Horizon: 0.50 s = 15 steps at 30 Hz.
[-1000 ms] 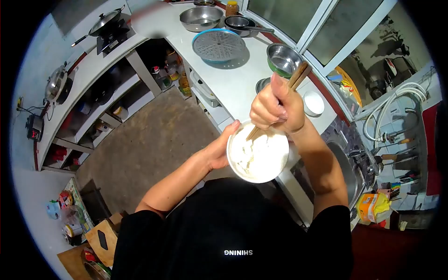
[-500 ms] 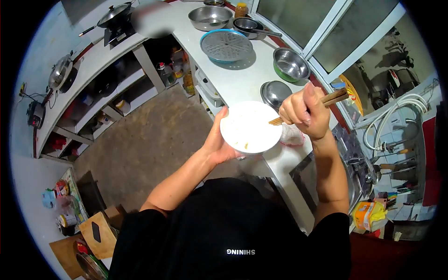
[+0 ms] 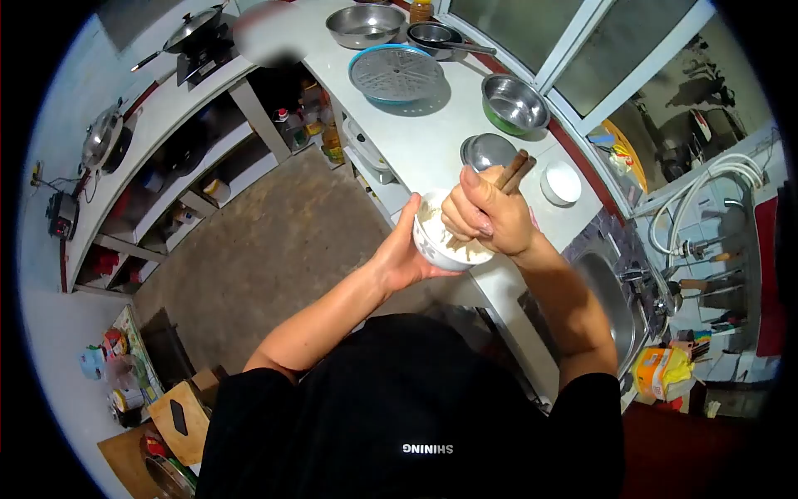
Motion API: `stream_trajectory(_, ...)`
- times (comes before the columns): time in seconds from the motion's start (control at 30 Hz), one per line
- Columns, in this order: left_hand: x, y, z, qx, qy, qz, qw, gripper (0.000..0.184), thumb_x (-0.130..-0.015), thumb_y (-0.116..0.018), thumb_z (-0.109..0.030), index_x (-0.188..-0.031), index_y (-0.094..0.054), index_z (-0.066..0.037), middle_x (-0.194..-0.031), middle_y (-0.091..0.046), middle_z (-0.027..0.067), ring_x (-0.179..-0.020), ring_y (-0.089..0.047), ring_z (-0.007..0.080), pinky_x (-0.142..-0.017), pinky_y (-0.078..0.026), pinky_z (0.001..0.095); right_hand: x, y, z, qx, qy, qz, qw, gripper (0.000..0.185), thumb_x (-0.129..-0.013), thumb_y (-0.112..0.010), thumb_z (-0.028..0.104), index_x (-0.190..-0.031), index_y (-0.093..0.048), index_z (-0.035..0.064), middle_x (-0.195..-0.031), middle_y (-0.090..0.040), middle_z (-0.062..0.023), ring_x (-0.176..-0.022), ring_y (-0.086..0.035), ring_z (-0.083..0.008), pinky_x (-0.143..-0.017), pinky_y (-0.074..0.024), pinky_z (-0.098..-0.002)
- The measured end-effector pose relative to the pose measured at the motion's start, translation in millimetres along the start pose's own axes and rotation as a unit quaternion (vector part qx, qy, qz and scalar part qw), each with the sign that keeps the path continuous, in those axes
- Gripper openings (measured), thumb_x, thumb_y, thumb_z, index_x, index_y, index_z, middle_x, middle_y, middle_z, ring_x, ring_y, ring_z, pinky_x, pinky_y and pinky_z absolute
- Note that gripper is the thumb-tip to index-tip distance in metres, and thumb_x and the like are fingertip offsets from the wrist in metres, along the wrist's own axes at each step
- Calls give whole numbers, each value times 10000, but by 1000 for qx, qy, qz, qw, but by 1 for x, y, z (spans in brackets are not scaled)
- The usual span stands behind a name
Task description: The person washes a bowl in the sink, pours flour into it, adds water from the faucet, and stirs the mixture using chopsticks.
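Observation:
My left hand (image 3: 401,256) is wrapped round the side of a white bowl (image 3: 434,251) with a grey pattern on its outside. The bowl is tilted, and a pale, floury-looking mass (image 3: 459,246) lies in it. In the fist of my right hand (image 3: 490,214) is a pair of wooden chopsticks (image 3: 517,170). Their thick ends stick up above the fist, while the lower ends reach down into the bowl, mostly hidden by my fingers. Just beyond the hand a small metal bowl (image 3: 489,152) sits on the white counter (image 3: 445,141).
A white bowl (image 3: 561,183) stands on the counter at right, near the sink (image 3: 600,287). Farther back are a green-sided metal bowl (image 3: 515,105), a perforated steamer tray (image 3: 397,75), a wide metal basin (image 3: 366,27) and a dark saucepan (image 3: 436,37). The window frame (image 3: 573,116) borders the counter.
My right hand has moved left and down over the bowl, and the chopsticks now stand steeper, reaching into it. The bowl has shifted slightly right and tilted. The white bowl on the counter has come into view.

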State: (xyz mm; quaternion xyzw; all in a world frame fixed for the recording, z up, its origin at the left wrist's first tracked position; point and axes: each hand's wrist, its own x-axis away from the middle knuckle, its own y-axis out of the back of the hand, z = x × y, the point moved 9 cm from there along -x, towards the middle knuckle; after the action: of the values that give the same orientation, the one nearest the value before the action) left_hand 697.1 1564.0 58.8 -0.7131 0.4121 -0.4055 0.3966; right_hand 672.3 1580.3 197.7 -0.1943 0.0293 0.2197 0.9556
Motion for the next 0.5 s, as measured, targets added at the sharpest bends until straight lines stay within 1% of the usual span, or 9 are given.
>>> stream_trajectory(0.03,0,-1,2,-33,5,-5,999,779,-808,-309,-671,-1321,-288,-85,-1261,-433,143,-1140,-460,288,-915,-391,527,-1,1,0,-37,8,2,999,560,-959,-270,340,-460,-314,91,-415,-283,-2,-391,-240,-99,-399,-213,-230)
stream_trajectory(0.07,5,-6,2,-74,10,-11,997,774,-808,-321,-668,-1318,-305,-86,-1249,-457,126,-1118,-486,250,-919,-407,470,-1,5,2,-36,26,-16,999,561,-957,-263,361,-460,-302,104,-409,-271,8,-376,-210,-88,-377,-188,-224)
stream_trajectory(0.2,-2,-3,17,-94,29,-14,995,757,-809,-348,-653,-1298,-361,-75,-1285,-432,127,-1115,-490,243,-939,-398,393,9,36,10,-132,63,-75,986,558,-950,-254,403,-464,-288,132,-396,-244,29,-355,-177,-72,-349,-164,-211)
stream_trajectory(0.23,-4,-6,16,-89,19,-12,996,760,-805,-354,-655,-1298,-361,-76,-1282,-435,129,-1117,-487,247,-941,-396,397,13,46,14,-154,79,-74,982,559,-949,-244,411,-466,-282,134,-394,-236,29,-351,-173,-73,-346,-162,-210)
stream_trajectory(0.3,-9,-12,15,-81,0,-6,997,767,-797,-366,-658,-1299,-361,-77,-1277,-441,134,-1123,-482,255,-944,-392,406,30,66,26,-125,111,-121,978,558,-948,-244,416,-466,-276,136,-392,-235,30,-349,-168,-75,-344,-155,-212)
stream_trajectory(0.33,-14,-13,16,-39,15,10,999,708,-836,-347,-602,-1313,-326,-79,-1294,-423,125,-1166,-439,259,-982,-347,414,41,77,33,-115,132,-149,973,557,-948,-246,416,-467,-272,137,-392,-235,30,-348,-166,-75,-343,-154,-213)
stream_trajectory(0.37,-21,-16,17,-25,12,22,999,717,-830,-347,-608,-1313,-327,-78,-1296,-419,126,-1168,-436,263,-981,-347,415,53,86,41,-104,152,-176,967,555,-947,-248,417,-468,-268,138,-391,-234,30,-347,-165,-75,-342,-153,-215)
stream_trajectory(0.43,-38,-27,21,1,8,48,999,735,-820,-349,-621,-1313,-328,-77,-1301,-413,128,-1172,-430,271,-981,-348,417,82,104,61,-55,194,-256,945,544,-945,-270,412,-474,-261,141,-392,-230,29,-342,-155,-77,-341,-156,-219)
stream_trajectory(0.5,-60,-38,28,11,-6,42,999,773,-789,-368,-651,-1313,-332,-83,-1314,-397,127,-1174,-427,287,-973,-353,437,118,127,74,-39,228,-337,913,539,-934,-308,425,-487,-268,127,-404,-224,15,-347,-168,-86,-346,-167,-238)
